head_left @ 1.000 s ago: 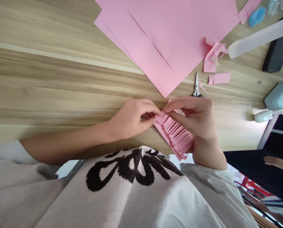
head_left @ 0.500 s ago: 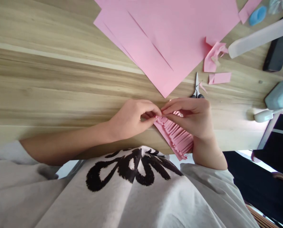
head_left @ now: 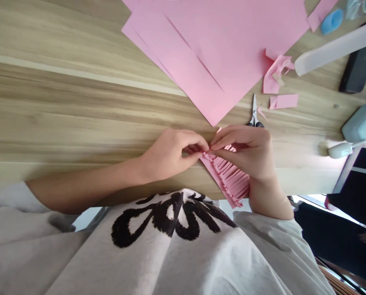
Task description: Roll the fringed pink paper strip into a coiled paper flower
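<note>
A strip of pink paper point(head_left: 224, 176), cut into a fringe along one side, lies at a slant near the table's front edge. Small curls or knots run in a row along its uncut band. My left hand point(head_left: 176, 153) pinches the strip's upper left end between thumb and fingers. My right hand point(head_left: 246, 151) meets it there, its thumb and fingertips closed on the fringe at the same end. The fingertips of both hands almost touch and hide the exact piece between them. Part of the fringe lies under my right hand.
Small scissors point(head_left: 254, 111) lie just beyond my right hand. Large pink sheets point(head_left: 201, 49) cover the table's far middle. Pink scraps point(head_left: 283, 101), a white strip-like bar point(head_left: 333, 49), a black phone-like object point(head_left: 359, 65), a blue roll point(head_left: 332, 21) and a grey-blue case point(head_left: 361, 123) are at right.
My right fingertips have shifted very slightly at the strip's end, and a pink tip shows more above them. My left hand keeps its place.
</note>
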The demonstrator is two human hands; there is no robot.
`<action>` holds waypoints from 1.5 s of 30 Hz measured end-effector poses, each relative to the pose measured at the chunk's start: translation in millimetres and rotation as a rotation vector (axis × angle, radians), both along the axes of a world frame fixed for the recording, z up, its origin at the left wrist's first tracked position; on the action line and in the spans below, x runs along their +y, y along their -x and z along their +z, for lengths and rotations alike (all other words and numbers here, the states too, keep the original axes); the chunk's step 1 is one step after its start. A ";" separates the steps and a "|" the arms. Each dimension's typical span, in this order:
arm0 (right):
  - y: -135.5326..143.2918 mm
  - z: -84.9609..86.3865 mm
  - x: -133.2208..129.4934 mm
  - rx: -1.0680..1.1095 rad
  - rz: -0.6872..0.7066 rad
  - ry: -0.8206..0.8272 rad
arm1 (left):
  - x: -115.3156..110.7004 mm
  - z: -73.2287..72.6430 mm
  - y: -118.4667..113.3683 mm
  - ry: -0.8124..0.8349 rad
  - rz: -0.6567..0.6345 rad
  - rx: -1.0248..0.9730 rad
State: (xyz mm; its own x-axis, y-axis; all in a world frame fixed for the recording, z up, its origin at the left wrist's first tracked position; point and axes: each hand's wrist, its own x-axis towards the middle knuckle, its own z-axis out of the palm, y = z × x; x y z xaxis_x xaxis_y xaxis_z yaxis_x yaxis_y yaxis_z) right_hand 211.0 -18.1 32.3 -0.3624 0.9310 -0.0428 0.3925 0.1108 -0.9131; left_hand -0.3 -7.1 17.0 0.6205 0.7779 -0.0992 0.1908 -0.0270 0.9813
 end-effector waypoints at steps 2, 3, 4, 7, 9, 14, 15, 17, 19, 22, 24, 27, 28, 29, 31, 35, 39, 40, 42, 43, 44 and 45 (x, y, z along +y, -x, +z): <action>-0.2 -0.1 -0.4 0.012 0.000 0.018 | 0.2 -0.2 -0.2 0.004 0.002 -0.002; -0.5 -0.3 -0.6 0.021 0.003 0.029 | 0.2 -0.3 -0.3 0.005 0.006 -0.006; -0.8 -0.5 -0.8 0.031 0.008 0.039 | 0.3 -0.4 -0.3 0.007 0.008 -0.010; -1.8 -1.2 -1.3 0.055 0.027 0.055 | 0.2 -0.3 0.0 0.011 0.011 -0.011; -2.2 -1.4 -1.6 0.052 0.023 0.059 | 0.1 0.2 0.6 0.011 0.006 -0.001; -0.7 -1.8 -3.4 0.038 -0.032 0.046 | -0.6 1.1 0.9 0.002 0.010 0.014; -0.1 -1.8 -3.8 0.037 -0.045 0.041 | -0.7 1.1 0.7 0.002 0.012 0.015; 1.2 -1.7 -4.5 0.037 -0.065 0.033 | -0.9 0.9 0.3 -0.003 0.014 0.013; 2.2 -1.4 -4.7 0.044 -0.064 0.032 | -1.0 0.7 0.0 -0.011 0.015 0.010; 2.7 -0.2 -3.7 0.056 -0.029 0.026 | -0.9 0.3 0.0 -0.022 0.012 0.005; 2.5 0.7 -2.7 0.044 -0.004 0.023 | -0.8 0.0 0.0 -0.024 0.009 0.003; 1.5 1.5 -1.6 0.010 0.011 0.007 | -0.7 -0.2 0.1 -0.028 0.008 0.002; 1.0 1.5 -1.4 0.005 0.010 0.002 | -0.7 -0.1 0.1 -0.030 0.009 0.002; 0.6 1.5 -1.5 0.002 0.007 -0.002 | -0.8 -0.1 0.1 -0.033 0.010 0.002; -0.3 0.9 -2.1 0.011 -0.001 0.004 | -0.9 -0.1 0.2 -0.038 0.011 0.003; -1.3 -0.7 -4.0 0.081 -0.013 0.058 | -1.1 0.0 0.2 -0.046 0.009 0.002; -0.9 -0.9 -3.2 0.112 0.016 0.073 | -0.4 0.7 0.4 -0.039 0.009 0.008; -0.7 -0.8 -2.6 0.110 0.027 0.070 | -0.2 0.9 0.4 -0.036 0.009 0.009; -0.1 -0.8 -1.6 0.100 0.037 0.056 | 0.1 1.0 0.4 -0.037 0.011 0.008; 0.2 -0.9 -1.2 0.094 0.033 0.047 | 0.2 1.0 0.4 -0.040 0.012 0.007; 0.6 -1.1 -1.0 0.088 0.024 0.038 | 0.2 0.9 0.4 -0.044 0.014 0.005; 0.9 -1.3 -1.0 0.082 0.014 0.029 | 0.0 0.8 0.4 -0.047 0.016 0.001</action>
State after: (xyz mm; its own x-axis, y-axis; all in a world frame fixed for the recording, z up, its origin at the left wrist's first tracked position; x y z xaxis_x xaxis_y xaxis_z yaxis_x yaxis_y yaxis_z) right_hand 210.1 -19.1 31.0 -0.3784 0.9248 -0.0392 0.3145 0.0886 -0.9451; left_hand -0.7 -7.1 17.8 0.6080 0.7915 -0.0624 0.1922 -0.0704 0.9788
